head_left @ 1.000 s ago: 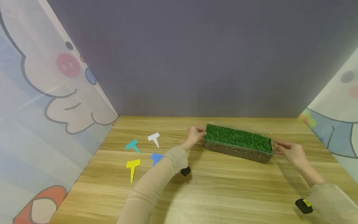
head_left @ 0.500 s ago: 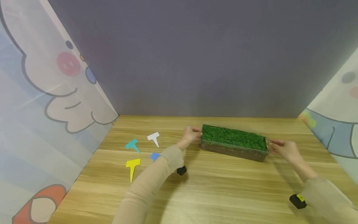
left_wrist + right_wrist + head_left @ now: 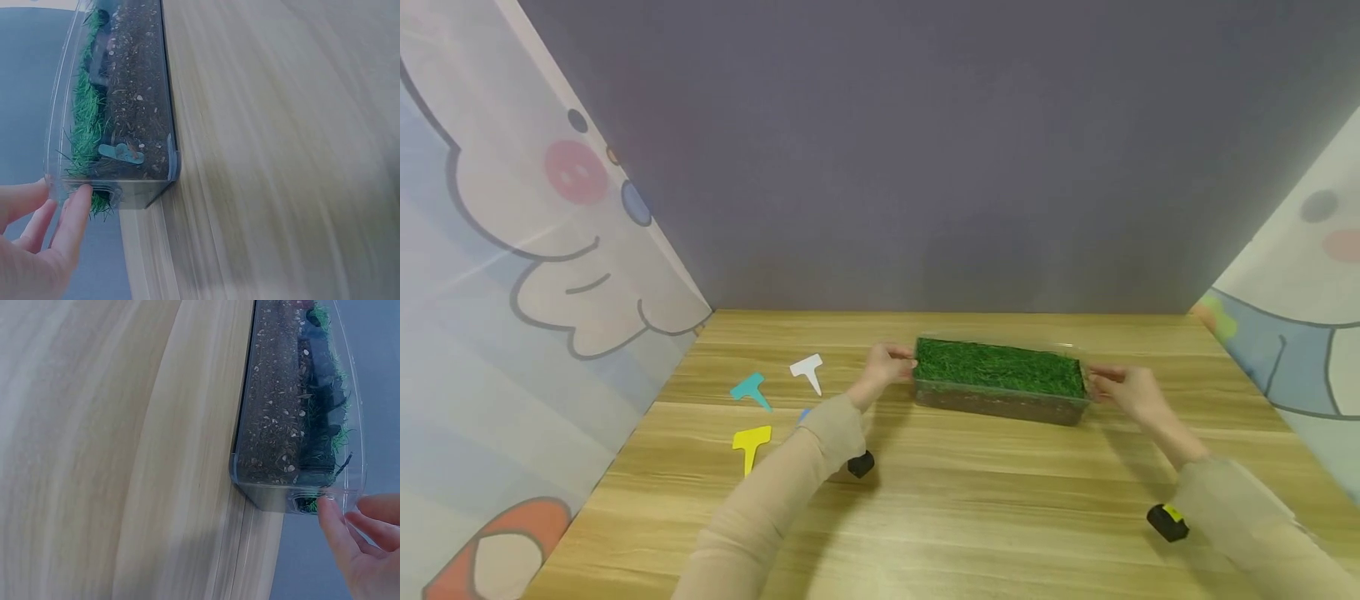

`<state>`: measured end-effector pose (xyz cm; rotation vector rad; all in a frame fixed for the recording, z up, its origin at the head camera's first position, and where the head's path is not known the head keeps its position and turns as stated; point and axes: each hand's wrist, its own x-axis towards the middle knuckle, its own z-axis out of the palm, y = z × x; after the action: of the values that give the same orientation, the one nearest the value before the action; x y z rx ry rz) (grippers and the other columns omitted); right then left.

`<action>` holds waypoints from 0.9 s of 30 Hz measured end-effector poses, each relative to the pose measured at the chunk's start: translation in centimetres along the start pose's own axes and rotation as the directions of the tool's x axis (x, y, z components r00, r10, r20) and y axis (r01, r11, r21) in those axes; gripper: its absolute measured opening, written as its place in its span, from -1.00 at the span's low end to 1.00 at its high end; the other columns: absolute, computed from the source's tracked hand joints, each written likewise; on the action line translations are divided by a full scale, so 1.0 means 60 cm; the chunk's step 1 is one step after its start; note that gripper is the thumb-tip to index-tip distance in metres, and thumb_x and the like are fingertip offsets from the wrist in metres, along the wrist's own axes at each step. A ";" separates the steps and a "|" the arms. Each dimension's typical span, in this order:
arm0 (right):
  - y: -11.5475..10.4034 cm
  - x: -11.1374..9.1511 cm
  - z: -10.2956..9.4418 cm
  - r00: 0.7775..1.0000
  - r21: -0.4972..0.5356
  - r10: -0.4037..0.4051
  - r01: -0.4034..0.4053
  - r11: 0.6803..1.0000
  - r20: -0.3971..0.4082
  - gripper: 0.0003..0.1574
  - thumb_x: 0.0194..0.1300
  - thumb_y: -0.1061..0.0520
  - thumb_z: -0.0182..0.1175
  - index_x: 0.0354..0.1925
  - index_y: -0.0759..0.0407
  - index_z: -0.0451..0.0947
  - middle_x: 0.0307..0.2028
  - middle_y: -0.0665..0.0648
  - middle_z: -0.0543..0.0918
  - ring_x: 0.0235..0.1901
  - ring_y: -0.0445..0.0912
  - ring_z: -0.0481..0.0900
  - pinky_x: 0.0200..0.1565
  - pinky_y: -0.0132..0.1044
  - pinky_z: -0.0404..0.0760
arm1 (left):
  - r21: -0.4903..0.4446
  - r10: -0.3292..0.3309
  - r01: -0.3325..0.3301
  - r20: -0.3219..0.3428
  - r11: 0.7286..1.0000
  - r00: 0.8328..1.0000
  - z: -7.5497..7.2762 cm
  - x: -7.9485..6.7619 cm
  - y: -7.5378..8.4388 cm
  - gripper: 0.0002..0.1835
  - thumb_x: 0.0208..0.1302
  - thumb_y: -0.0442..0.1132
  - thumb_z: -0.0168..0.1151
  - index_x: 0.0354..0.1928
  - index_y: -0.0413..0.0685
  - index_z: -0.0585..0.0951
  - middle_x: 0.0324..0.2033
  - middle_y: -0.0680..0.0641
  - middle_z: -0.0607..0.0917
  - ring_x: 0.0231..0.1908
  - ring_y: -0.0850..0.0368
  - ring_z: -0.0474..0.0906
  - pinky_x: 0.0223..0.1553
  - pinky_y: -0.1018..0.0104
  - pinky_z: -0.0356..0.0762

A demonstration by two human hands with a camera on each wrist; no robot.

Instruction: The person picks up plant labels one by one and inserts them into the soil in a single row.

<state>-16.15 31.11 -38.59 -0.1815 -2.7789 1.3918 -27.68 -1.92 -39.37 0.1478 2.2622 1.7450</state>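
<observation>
A long clear plastic planter box (image 3: 1000,404) stands on the table, filled with brown soil and topped with green artificial-looking grass (image 3: 1000,368). My left hand (image 3: 886,367) pinches the rim at its left end, thumb and fingertips at the edge in the left wrist view. At the opposite end my right hand (image 3: 1129,392) pinches the rim the same way, as the right wrist view shows. Soil with pale specks shows through the clear wall. In the left wrist view a small teal piece (image 3: 122,153) shows at the side of the box.
On the left of the wooden table (image 3: 970,500) lie T-shaped plant labels: white (image 3: 808,369), teal (image 3: 751,389), yellow (image 3: 751,442) and a blue one (image 3: 804,414) mostly behind my left sleeve. A grey wall (image 3: 955,167) stands behind; cartoon-printed cloths flank both sides.
Both hands have moved the planter box to the left along the table. It has also turned slightly, now lying closer to parallel with the back wall. My left sleeve covers more of the blue label.
</observation>
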 end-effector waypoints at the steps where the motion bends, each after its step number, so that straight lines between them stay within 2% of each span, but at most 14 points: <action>1: 0.000 0.000 0.000 1.000 0.009 0.000 0.000 1.000 0.000 -0.55 0.30 0.33 -0.14 0.06 0.66 0.20 -0.04 0.58 0.38 -0.37 -0.23 0.59 -0.27 -0.32 0.58 | -0.003 0.002 -0.002 0.002 1.000 1.000 0.000 0.000 0.001 -0.74 0.13 -0.48 0.12 -0.11 -0.42 0.51 -0.18 -0.33 0.55 -0.28 -0.15 0.57 -0.23 0.14 0.55; 6: -0.001 0.000 0.001 1.000 0.036 -0.012 0.012 0.999 -0.002 -0.55 0.30 0.34 -0.13 0.07 0.68 0.18 -0.05 0.60 0.37 -0.38 -0.19 0.61 -0.27 -0.31 0.58 | 0.000 0.021 -0.021 -0.001 1.000 1.000 0.001 -0.001 0.004 -0.74 0.12 -0.51 0.11 -0.12 -0.47 0.49 -0.20 -0.36 0.55 -0.35 -0.14 0.58 -0.25 0.13 0.56; 11: -0.002 -0.001 0.001 1.000 0.064 -0.013 0.013 0.998 -0.002 -0.54 0.30 0.33 -0.13 0.07 0.69 0.17 -0.05 0.60 0.37 -0.40 -0.21 0.61 -0.26 -0.27 0.58 | 0.000 0.004 -0.004 0.000 1.000 1.000 -0.001 -0.001 0.004 -0.75 0.11 -0.50 0.12 -0.13 -0.46 0.49 -0.22 -0.34 0.55 -0.40 -0.06 0.59 -0.26 0.17 0.56; 22: -0.008 -0.001 0.004 1.000 0.073 -0.012 0.012 0.997 -0.009 -0.56 0.29 0.37 -0.12 0.05 0.70 0.18 -0.10 0.60 0.40 -0.36 -0.01 0.62 -0.27 -0.30 0.58 | 0.022 -0.035 0.034 0.040 0.999 0.999 -0.010 0.000 0.005 -0.73 0.13 -0.49 0.10 -0.10 -0.43 0.46 -0.20 -0.30 0.53 -0.30 -0.13 0.56 -0.17 0.09 0.52; 27: -0.007 -0.001 0.003 1.000 0.076 -0.008 0.009 0.997 -0.013 -0.57 0.27 0.39 -0.13 0.04 0.71 0.19 -0.10 0.61 0.40 -0.36 0.05 0.62 -0.25 -0.23 0.58 | 0.022 -0.044 0.043 0.052 0.999 0.998 -0.011 -0.008 0.013 -0.72 0.15 -0.48 0.08 -0.07 -0.43 0.45 -0.16 -0.32 0.51 -0.24 -0.17 0.54 -0.11 0.08 0.49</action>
<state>-16.14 30.72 -38.34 -0.1756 -2.7078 1.4866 -27.46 -2.46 -38.40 0.1459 2.2303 1.6759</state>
